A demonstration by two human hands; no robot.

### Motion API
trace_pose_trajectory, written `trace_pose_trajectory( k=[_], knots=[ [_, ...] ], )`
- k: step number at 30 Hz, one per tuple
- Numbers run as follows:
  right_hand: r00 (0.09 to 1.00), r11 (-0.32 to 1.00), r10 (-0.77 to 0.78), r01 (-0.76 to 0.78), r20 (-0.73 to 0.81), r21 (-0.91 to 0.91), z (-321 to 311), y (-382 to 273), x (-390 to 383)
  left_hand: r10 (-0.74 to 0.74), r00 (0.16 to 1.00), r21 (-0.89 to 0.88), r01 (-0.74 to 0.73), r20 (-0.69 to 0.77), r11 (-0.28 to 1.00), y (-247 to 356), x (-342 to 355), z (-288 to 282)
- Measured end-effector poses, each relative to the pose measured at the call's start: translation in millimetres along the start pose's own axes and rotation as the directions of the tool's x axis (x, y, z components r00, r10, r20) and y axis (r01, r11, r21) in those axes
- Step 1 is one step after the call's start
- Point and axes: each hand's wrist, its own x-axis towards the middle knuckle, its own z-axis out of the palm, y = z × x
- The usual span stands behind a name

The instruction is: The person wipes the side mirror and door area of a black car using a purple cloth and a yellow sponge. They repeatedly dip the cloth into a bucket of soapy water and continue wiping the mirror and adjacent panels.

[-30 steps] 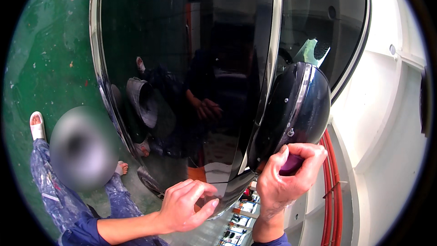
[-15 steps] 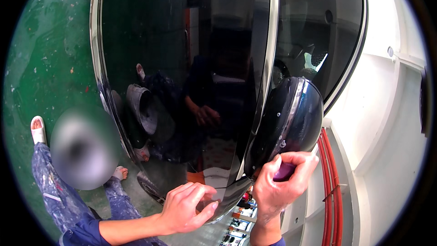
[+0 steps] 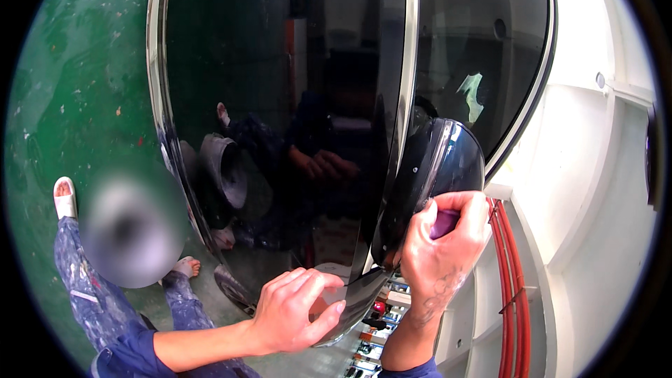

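A glossy black car door (image 3: 266, 98) fills the middle of the view, mirroring hands, legs and feet. Beside the window trim, a dark side mirror (image 3: 448, 161) with a bright strip along its housing sticks out. My right hand (image 3: 444, 245) is closed around a small purple lump (image 3: 444, 224), pressed at the near end of the mirror housing; fingers cover most of the lump, so its kind is unclear. Low on the dark bodywork, my left hand (image 3: 297, 311) holds nothing. Its fingers are apart and curved, at or close to the panel; contact cannot be told.
Chrome trim (image 3: 157, 63) edges the door, and a tinted window (image 3: 490, 49) lies beyond the mirror. Red pipes (image 3: 511, 287) run along the white wall (image 3: 588, 168) at right. On the green floor (image 3: 91, 84), a slippered foot (image 3: 64, 199) stands near a blurred oval patch.
My right hand has risen slightly along the mirror housing with the purple lump. My left hand has shifted a little right. The view has turned slightly, moving the car edges.
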Motion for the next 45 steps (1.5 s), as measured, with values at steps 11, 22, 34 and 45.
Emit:
trace_pose_trajectory(
  k=[11,22,34,45],
  knots=[
    [0.986,0.986,-0.164,0.163,0.041,0.045,6.9,-2.5,-15.3,-0.016,0.993,-0.104,0.004,-0.116,0.995,2.8,48.7,-12.5],
    [0.999,0.852,-0.001,0.024,-0.044,0.523,1.7,33.3,-18.6,0.270,0.877,-0.055,-0.317,-0.397,0.947,10.1,211.2,-41.1],
    [0.819,0.819,-0.573,0.573,-0.005,-0.037,-44.1,-25.1,85.3,0.043,0.946,-0.060,-0.066,-0.323,0.996,-9.9,163.9,-27.1],
    [0.518,0.521,-0.843,0.853,0.147,-0.019,13.9,14.2,120.6,0.000,0.969,-0.065,-0.016,-0.246,0.998,-5.2,159.6,-57.0]
  ],
)
